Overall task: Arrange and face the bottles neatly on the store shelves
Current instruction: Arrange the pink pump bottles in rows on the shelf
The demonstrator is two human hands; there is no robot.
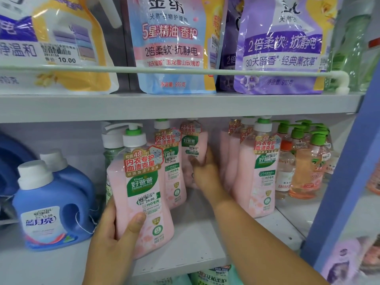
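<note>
Low in the frame's centre, the left hand grips a front pink pump bottle on the lower shelf. The right hand reaches deeper, fingers curled round a rear pink bottle at mid-frame.

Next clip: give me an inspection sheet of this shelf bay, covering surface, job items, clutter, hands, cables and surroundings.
Surface: grey lower shelf, bare at the front centre.
Job's things: front pink pump bottle, label forward; rear pink pump bottle deep on the shelf; more pink pump bottles at right.
Clutter: blue detergent jugs at left; orange pump bottles at far right.
Hands: left hand grips the front bottle; right hand holds the rear bottle.
Cables: nothing seen.
Surroundings: softener refill pouches above, behind a white rail.
</note>
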